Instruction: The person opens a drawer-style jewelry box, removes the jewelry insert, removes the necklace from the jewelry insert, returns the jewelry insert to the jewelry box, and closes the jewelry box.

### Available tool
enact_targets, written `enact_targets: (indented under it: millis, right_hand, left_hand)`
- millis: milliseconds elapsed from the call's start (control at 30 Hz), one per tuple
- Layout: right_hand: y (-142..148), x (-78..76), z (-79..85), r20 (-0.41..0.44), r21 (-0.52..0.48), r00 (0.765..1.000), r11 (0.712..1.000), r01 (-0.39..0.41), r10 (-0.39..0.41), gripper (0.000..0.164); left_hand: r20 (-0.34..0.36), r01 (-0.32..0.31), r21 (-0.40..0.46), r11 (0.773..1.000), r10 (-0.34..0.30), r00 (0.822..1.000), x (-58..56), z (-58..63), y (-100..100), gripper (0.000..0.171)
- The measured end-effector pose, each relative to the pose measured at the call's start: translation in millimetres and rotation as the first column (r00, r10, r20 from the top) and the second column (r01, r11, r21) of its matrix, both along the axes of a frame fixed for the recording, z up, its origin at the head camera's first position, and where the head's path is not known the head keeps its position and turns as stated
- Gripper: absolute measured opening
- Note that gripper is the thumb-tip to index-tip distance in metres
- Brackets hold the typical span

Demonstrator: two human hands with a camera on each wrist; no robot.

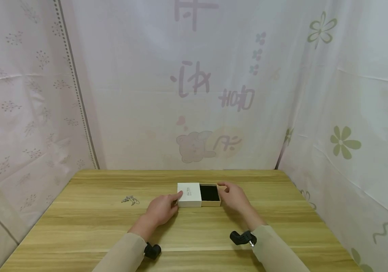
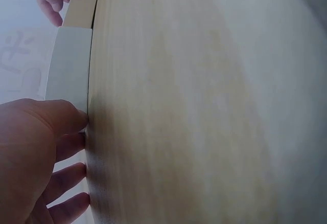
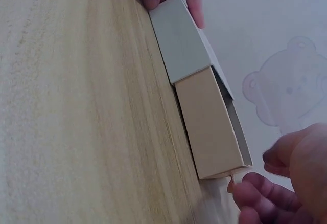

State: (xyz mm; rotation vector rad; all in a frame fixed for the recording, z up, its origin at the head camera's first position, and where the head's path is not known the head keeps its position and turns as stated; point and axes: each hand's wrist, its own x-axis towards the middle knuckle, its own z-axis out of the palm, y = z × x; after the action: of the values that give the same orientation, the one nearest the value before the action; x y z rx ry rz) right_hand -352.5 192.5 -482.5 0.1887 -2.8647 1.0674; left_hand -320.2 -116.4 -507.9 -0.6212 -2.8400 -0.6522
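Note:
A small white slide-out box stands on the wooden table. Its white sleeve (image 1: 189,200) bears fine dark lettering on top. From the sleeve's right side the cream drawer (image 3: 209,124) sticks out part way, with a black lining (image 1: 209,193) inside. My left hand (image 1: 161,209) grips the sleeve's left end, its thumb (image 2: 69,117) at the near side. At the drawer's outer end is my right hand (image 1: 235,196), fingers (image 3: 255,196) bent close to the end wall; I cannot tell whether they pinch it. A small reddish bit shows between drawer and fingertips.
Left of the box lies a small silvery tangle of thin metal (image 1: 131,200), like jewellery, flat on the table (image 1: 88,226). Printed curtains (image 1: 139,113) hang behind the table and along both sides. Each wrist wears a small black camera (image 1: 243,238).

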Motion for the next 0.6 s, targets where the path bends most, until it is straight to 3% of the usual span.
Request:
enact_targets:
  millis: [167, 600]
  right_hand:
    - [0.4, 1.0, 0.0, 0.025, -0.018, 1.0, 1.0, -0.003, 0.004, 0.042]
    - [-2.2, 1.4, -4.7, 0.054, 0.069, 0.998, 0.997, -0.036, 0.032, 0.029]
  left_hand:
    - [-0.002, -0.002, -0.002, 1.0, 0.002, 1.0, -1.0, -0.9, 0.5, 0.056]
    - [-0.007, -0.007, -0.006, 1.0, 0.007, 1.0, -1.6, -2.1, 0.2, 0.057]
